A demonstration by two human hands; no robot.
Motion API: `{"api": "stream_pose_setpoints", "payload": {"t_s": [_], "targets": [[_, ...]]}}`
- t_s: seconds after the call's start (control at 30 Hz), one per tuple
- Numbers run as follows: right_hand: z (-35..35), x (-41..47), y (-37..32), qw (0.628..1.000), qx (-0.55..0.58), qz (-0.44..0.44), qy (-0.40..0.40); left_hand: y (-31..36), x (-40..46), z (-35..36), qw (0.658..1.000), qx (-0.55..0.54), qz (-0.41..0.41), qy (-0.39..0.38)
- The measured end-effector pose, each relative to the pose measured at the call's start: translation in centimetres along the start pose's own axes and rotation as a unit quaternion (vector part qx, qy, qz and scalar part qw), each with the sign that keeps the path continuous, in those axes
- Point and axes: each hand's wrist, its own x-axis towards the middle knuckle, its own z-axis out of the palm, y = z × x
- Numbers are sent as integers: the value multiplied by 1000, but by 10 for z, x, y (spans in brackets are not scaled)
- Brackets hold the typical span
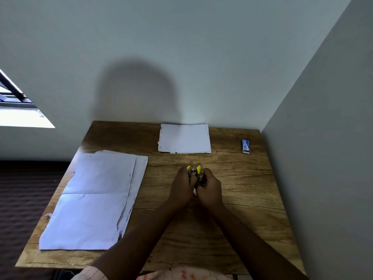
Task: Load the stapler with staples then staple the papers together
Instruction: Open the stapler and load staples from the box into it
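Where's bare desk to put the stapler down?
Free: the right side of the wooden desk, between the staple box and the near edge; also the strip between the small paper stack and both hands. Crowded: the left, under the large paper stack. Left hand and right hand hold the stapler.

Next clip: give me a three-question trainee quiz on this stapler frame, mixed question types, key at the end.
1. True or false: both hands are on the stapler.
2. Where does the small blue box lie? A) far right of the table B) on the large paper stack C) in the left hand
3. How many separate paper piles are on the table?

Key:
1. True: left hand and right hand grip it together.
2. A
3. Two: the large stack at left, the smaller stack at the far edge.
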Motion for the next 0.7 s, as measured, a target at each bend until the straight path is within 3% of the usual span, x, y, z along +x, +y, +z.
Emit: {"api": "stream_pose_setpoints", "payload": {"t_s": [0.43, 0.7], "targets": [[20, -7, -13, 996, 19, 44, 81, -5, 4, -6, 997, -41, -45, 37], [21, -10, -9, 994, 82, -32, 58, -17, 8, -20, 955, -262, -141, -13]]}}
